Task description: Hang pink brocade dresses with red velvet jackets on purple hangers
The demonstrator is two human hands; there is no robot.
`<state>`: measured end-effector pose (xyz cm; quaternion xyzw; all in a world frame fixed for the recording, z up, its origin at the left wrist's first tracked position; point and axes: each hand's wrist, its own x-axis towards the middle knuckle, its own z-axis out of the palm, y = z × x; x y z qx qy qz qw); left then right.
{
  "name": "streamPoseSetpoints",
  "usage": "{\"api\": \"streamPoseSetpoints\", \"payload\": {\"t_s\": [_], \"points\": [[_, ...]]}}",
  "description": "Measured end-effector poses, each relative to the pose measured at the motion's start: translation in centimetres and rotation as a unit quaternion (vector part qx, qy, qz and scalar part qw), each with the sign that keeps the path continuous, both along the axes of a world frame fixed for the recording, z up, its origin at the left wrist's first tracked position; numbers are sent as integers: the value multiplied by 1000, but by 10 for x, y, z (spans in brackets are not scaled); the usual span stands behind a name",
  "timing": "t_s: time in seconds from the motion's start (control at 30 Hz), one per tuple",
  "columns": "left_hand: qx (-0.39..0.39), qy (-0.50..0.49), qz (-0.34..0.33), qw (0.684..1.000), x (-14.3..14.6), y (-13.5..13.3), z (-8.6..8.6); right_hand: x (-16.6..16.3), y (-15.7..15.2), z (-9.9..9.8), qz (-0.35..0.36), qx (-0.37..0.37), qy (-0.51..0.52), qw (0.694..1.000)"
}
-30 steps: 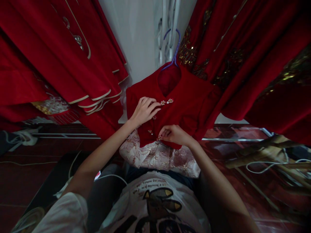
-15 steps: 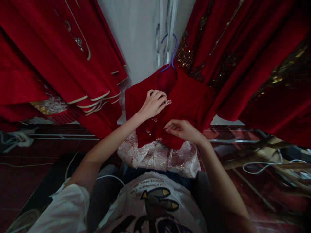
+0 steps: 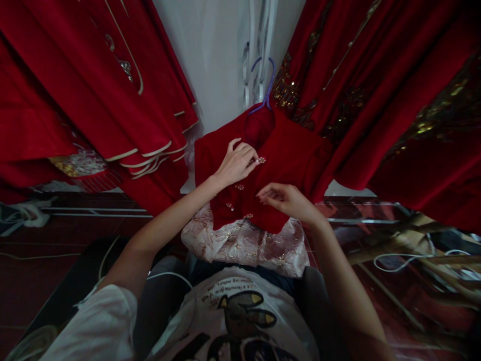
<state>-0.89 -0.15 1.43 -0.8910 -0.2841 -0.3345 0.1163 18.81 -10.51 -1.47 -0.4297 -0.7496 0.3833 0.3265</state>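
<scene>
A short red velvet jacket (image 3: 293, 155) hangs in front of me on a blue hanger (image 3: 265, 82), over a pale gold-patterned skirt (image 3: 244, 243). Small beaded clasps run down its front: the top clasp (image 3: 260, 160), a middle one (image 3: 239, 187) and lower ones (image 3: 248, 216). My left hand (image 3: 236, 163) is curled with its fingertips pinching the jacket front at the top clasp. My right hand (image 3: 285, 200) is closed in a pinch on the jacket's right front edge, a little below.
Long red garments with cream trim (image 3: 112, 100) hang at the left, red gowns with gold embroidery (image 3: 376, 90) at the right. A white wall (image 3: 214, 65) stands behind. White cords (image 3: 413, 255) lie on the dark red glossy floor at right.
My left hand moved up from the middle of the jacket front to the top clasp. My right hand rose from the lowest clasp to the front edge higher up.
</scene>
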Motion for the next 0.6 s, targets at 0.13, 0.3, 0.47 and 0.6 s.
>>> {"api": "streamPoseSetpoints", "payload": {"t_s": [0.13,0.3,0.47,0.6], "points": [[-13,16,27,999,1,3,2,-1,0,0,4,-3,-5,1000],[-15,42,37,998,4,2,9,-2,0,-1,8,-5,2,1000],[-2,22,4,1000,-1,1,11,-2,2,-3,8,-5,7,1000],[11,14,-15,1000,-4,3,8,-2,4,-6,17,-7,12,1000]]}}
